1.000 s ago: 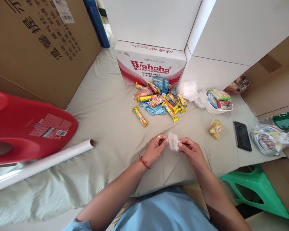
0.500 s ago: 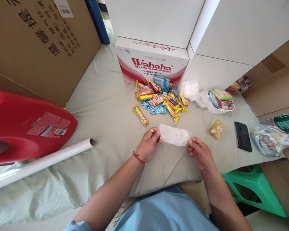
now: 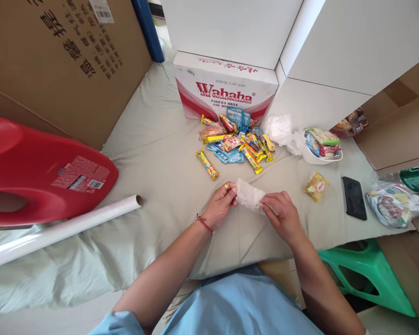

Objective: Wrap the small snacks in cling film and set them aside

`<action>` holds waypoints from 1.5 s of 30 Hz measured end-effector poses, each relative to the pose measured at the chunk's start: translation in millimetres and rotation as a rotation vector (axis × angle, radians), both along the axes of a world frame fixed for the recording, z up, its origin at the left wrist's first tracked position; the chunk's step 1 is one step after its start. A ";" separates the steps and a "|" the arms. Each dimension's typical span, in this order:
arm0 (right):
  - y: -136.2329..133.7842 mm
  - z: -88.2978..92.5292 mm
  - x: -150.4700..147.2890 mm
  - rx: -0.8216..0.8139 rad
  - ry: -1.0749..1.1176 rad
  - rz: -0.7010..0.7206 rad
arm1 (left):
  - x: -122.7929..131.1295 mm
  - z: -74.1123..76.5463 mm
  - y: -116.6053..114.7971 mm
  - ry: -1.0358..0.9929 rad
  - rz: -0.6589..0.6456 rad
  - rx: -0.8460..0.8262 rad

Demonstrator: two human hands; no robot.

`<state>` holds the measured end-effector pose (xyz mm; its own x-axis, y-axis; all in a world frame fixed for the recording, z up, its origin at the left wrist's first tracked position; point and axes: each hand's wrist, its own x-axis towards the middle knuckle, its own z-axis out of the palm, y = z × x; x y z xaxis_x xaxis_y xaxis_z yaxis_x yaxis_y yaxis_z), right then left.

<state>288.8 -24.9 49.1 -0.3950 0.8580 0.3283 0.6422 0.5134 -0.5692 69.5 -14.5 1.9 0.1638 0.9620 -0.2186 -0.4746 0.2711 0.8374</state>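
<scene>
A whitish, translucent plastic bag [image 3: 249,194], folded into a small strip, is stretched between my two hands above the cloth. My left hand [image 3: 222,204], with a red string on its wrist, pinches the bag's left end. At the other end, my right hand [image 3: 282,215] grips the bag between thumb and fingers, covering its right edge. Beyond the hands lies a heap of wrapped snacks [image 3: 230,142] in yellow, blue and red packets. One yellow snack stick [image 3: 206,164] lies apart, in front of the heap.
Behind the snacks stands a Wahaba-style printed carton [image 3: 226,88]. To the right are a white bowl of packets [image 3: 317,159], a yellow packet [image 3: 315,186] and a phone [image 3: 354,197]. On the left lie a red jug [image 3: 49,172] and a white roll [image 3: 66,230]. A green stool [image 3: 370,274] stands below.
My right hand has moved left toward my left hand, and the plastic bag between them now looks shorter. The whole view has shifted slightly.
</scene>
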 end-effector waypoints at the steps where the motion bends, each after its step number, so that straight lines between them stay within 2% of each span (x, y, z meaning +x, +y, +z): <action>1: 0.0 -1.3 0.4 -0.029 0.041 -0.048 | -0.2 -0.5 0.3 0.000 0.008 0.004; 5: -4.7 -2.9 8.0 -0.281 0.283 -0.222 | -0.3 0.4 0.3 -0.005 0.014 0.007; 11: -11.4 0.1 14.1 -0.649 0.877 -0.395 | -2.4 7.2 -0.7 -0.011 -0.036 -0.010; 13: -12.8 3.0 15.5 -0.760 0.982 -0.408 | -3.9 9.3 -0.3 -0.025 -0.052 -0.019; 15: -14.1 4.7 18.1 -0.822 0.987 -0.403 | -5.4 11.0 0.2 -0.046 -0.068 -0.031; 17: -14.8 4.3 22.2 -0.807 0.906 -0.413 | -6.7 12.2 0.6 -0.065 -0.083 -0.037; 20: -12.6 1.9 28.7 -0.697 0.742 -0.421 | -7.5 13.3 0.7 -0.087 -0.103 -0.033; 24: -2.7 1.7 29.1 -0.568 0.569 -0.341 | -7.4 15.8 -0.9 -0.119 -0.141 -0.033; 30: 11.8 -3.3 9.4 -0.603 0.488 -0.189 | -6.4 18.1 -3.1 -0.130 -0.191 -0.068; 32: 11.0 -5.6 2.4 -0.619 0.470 -0.167 | -4.8 15.0 -1.9 -0.095 -0.151 -0.072; 34: 6.9 -5.8 -2.9 -0.580 0.455 -0.200 | -3.1 10.4 0.2 -0.053 -0.041 -0.072; 37: -1.5 -2.9 -6.4 -0.438 0.464 -0.372 | -2.5 5.1 3.0 -0.001 0.158 -0.053; 40: -7.1 -1.0 -7.0 -0.349 0.472 -0.483 | -3.7 5.6 2.4 0.042 0.248 -0.021; 42: -8.9 -0.7 -9.2 -0.322 0.481 -0.496 | -3.5 8.9 -0.4 0.110 0.200 0.038; 45: -11.6 0.9 -19.4 -0.329 0.494 -0.479 | 0.2 14.5 -6.4 0.289 0.021 0.198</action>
<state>269.4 -36.5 50.0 0.1713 0.9829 0.0680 0.3831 -0.0029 -0.9237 69.7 -20.9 16.4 0.1025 0.9928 -0.0619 -0.2135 0.0828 0.9734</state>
